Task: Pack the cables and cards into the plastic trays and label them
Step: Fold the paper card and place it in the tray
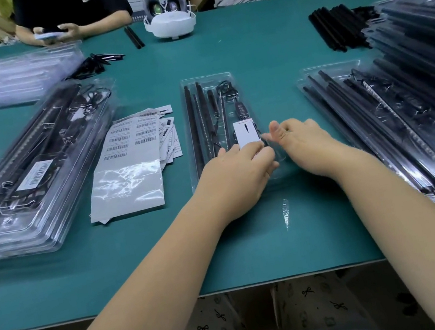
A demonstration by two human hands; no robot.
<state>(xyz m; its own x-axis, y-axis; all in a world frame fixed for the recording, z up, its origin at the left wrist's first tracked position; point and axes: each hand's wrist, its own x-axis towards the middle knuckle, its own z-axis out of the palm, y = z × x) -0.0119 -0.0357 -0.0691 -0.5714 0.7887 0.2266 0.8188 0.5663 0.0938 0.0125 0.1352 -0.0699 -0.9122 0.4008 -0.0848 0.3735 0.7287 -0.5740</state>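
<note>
**Both hands at the near end of the centre tray**

A thin clear sliver of film (286, 213) lies on the green counter (261, 40) nearest the person, just short of the hands. The left hand (236, 173) rests over the near end of the clear plastic tray (227, 76), its fingers curled down onto the lower edge of a white card (245, 133) lying in the tray; whether the grip truly pinches the card cannot be told, as the fingertips are blurred. The right hand (304, 142) sits just beside it at the tray's right edge, thumb raised, fingers loosely bent, its grip holding nothing that can be seen.

Inside the tray, black rods (191, 117) run lengthwise, with a coiled cable (226, 87) and a small black remote (242, 109) beyond the card.

Left of the tray lie barcode label sheets (130, 139) over a scatter of cards. Further left is a stack of filled trays (36, 167); to the right, another stack (404, 108). At the far edge stands a white device (171, 26).
</note>
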